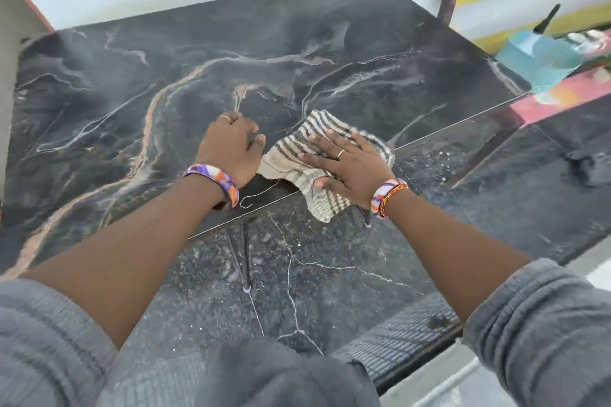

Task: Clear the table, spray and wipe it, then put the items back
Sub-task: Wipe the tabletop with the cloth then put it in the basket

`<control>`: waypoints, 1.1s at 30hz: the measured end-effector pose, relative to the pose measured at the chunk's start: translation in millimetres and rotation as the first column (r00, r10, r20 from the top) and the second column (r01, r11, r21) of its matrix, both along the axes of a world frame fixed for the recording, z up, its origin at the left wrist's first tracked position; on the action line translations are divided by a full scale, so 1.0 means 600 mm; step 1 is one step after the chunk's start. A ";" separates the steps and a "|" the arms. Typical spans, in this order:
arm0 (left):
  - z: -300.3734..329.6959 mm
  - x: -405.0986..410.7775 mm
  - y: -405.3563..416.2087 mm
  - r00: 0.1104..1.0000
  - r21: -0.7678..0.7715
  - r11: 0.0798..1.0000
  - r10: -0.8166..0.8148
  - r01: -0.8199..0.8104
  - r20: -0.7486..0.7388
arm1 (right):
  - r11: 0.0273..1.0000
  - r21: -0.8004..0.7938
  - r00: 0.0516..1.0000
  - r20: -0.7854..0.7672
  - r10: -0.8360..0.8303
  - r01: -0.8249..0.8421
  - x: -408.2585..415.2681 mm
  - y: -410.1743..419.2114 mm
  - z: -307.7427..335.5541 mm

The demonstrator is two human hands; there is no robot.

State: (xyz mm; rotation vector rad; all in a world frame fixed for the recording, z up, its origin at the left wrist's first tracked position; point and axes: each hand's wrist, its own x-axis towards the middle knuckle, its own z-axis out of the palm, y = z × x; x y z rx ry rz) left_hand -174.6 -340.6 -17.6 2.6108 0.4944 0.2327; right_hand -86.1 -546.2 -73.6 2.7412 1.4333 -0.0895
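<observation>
We see a dark marbled surface [139,82] with pale and rust-coloured veins, set against a light wall, its near edge running diagonally across the middle of the view. On that near edge, toward the right, lies a striped cloth [291,149], beige with dark bands; one corner of it hangs over the edge and a loose thread trails from its left side. The right hand [344,158] lies flat on top of the cloth, its fingers [317,139] spread and released, pressing down rather than grasping, with a ring on one of them. The left hand [228,149] rests on the bare surface just left of the cloth, its thumb tip touching or nearly touching the cloth's edge; its fingers are curled under into a loose fist, and we cannot tell whether anything is inside it. Both wrists carry patterned bangles in purple, orange and white, and grey sleeves [46,340] are pushed up both forearms. Below the surface we see a dark speckled floor [297,274] with thin cracks. At the far right, off the surface, sits a blurred teal object [535,59] with a dark handle rising from it.
</observation>
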 end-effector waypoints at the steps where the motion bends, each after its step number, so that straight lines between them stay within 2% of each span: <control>1: -0.001 0.015 -0.013 1.000 0.008 1.000 -0.024 0.024 -0.001 | 1.000 -0.017 1.000 0.015 -0.024 0.024 0.016 -0.023 0.000; 9: -0.020 0.156 -0.101 0.981 -0.004 0.981 -0.193 0.193 -0.003 | 0.970 -0.070 0.973 0.049 -0.228 0.231 0.128 -0.169 -0.002; 13: -0.030 0.253 -0.147 0.957 -0.011 0.957 -0.289 0.289 0.019 | 0.923 -0.049 0.924 0.048 -0.380 0.382 0.185 -0.254 -0.005; 17: -0.032 0.359 -0.190 0.936 -0.052 0.935 -0.350 0.351 0.028 | 0.871 -0.019 0.870 -0.051 -0.491 0.491 0.253 -0.329 0.006; 20: -0.035 0.433 -0.205 0.923 -0.097 0.918 -0.384 0.384 0.025 | 0.748 0.042 0.746 -0.130 -0.653 0.662 0.302 -0.354 0.000; 24: -0.034 0.517 -0.231 0.908 -0.108 0.902 -0.417 0.418 0.034 | 0.501 0.000 0.493 -0.173 -0.853 0.866 0.366 -0.344 -0.007; 27: -0.033 0.557 -0.241 0.896 -0.106 0.890 -0.442 0.445 0.047 | 0.331 -0.003 0.325 -0.189 -0.927 0.944 0.406 -0.325 -0.002; 30: -0.034 0.593 -0.234 0.898 -0.098 0.892 -0.438 0.441 0.054 | 0.254 -0.034 0.246 -0.154 -0.957 0.967 0.442 -0.316 0.005; 33: -0.040 0.630 -0.211 0.909 -0.078 0.906 -0.415 0.416 0.038 | 0.256 -0.057 0.247 -0.122 -0.961 0.965 0.484 -0.309 0.009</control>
